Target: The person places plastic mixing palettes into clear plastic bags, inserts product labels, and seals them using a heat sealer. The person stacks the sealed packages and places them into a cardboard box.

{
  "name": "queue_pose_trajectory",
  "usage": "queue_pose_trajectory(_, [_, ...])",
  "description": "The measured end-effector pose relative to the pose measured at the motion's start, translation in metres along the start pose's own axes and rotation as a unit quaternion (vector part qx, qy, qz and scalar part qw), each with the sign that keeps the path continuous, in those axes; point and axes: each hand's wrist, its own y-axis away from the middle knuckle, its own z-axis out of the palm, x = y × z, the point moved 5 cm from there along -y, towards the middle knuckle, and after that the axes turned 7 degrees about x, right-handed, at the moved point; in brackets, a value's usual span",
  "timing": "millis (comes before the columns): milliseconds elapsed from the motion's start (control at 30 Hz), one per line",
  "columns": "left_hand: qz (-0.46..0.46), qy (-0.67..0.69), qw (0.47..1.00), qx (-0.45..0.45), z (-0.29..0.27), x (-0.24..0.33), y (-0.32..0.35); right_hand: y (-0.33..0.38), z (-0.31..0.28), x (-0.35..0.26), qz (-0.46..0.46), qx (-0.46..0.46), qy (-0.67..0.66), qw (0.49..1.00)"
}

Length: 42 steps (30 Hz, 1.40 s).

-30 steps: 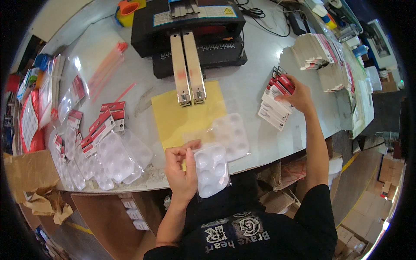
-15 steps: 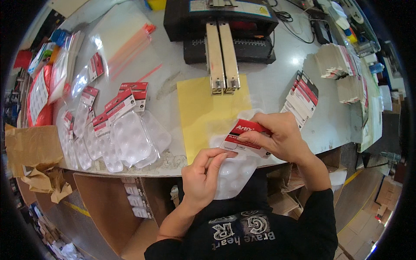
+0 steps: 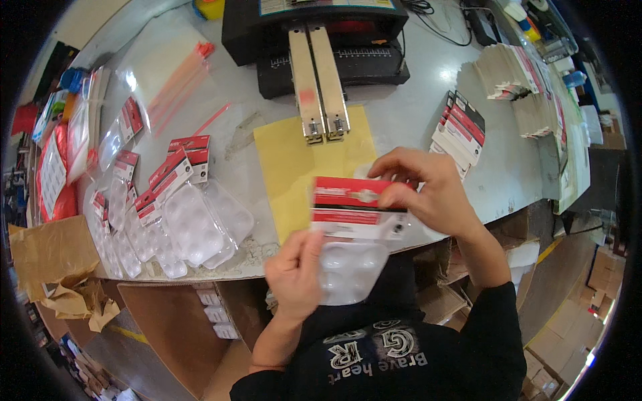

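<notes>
Header card (image 3: 348,215), slanted earlier, sits nearly level at twelve o'clock of the plastic palette (image 3: 351,275). Left hand (image 3: 296,273) grips the palette; right hand (image 3: 431,190), the card.

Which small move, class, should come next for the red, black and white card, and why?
Probably squaring the card with the white plastic palette of rounded wells: the card sits at the palette's upper end, the right hand pinches the card's right side, and the left hand grips near the palette's upper-left corner.
</notes>
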Motion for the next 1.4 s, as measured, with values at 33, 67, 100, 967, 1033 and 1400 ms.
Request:
queue_pose_trajectory(33, [-0.009, 0.017, 1.0, 0.02, -0.002, -0.004, -0.002, 0.005, -0.001, 0.013, 0.131, -0.015, -0.085, 0.988])
queue_pose_trajectory(67, [-0.016, 0.035, 0.998, 0.043, -0.005, -0.008, -0.004, 0.01, 0.004, 0.016, 0.17, -0.063, -0.117, 0.976])
queue_pose_trajectory(100, [-0.031, 0.048, 0.996, 0.073, -0.009, -0.013, -0.006, 0.02, 0.008, 0.024, 0.255, -0.113, -0.125, 0.952])
queue_pose_trajectory(967, [-0.047, -0.053, 0.997, 0.034, 0.024, -0.063, -0.074, 0.01, 0.068, 0.101, 0.325, 0.126, -0.39, 0.852])
queue_pose_trajectory(1033, [-0.066, -0.036, 0.996, 0.042, 0.024, -0.064, -0.075, 0.005, 0.065, 0.097, 0.321, 0.138, -0.377, 0.858])
queue_pose_trajectory(1400, [-0.033, -0.025, 0.999, 0.023, 0.029, -0.091, -0.102, -0.009, 0.07, 0.11, 0.265, 0.156, -0.296, 0.904])
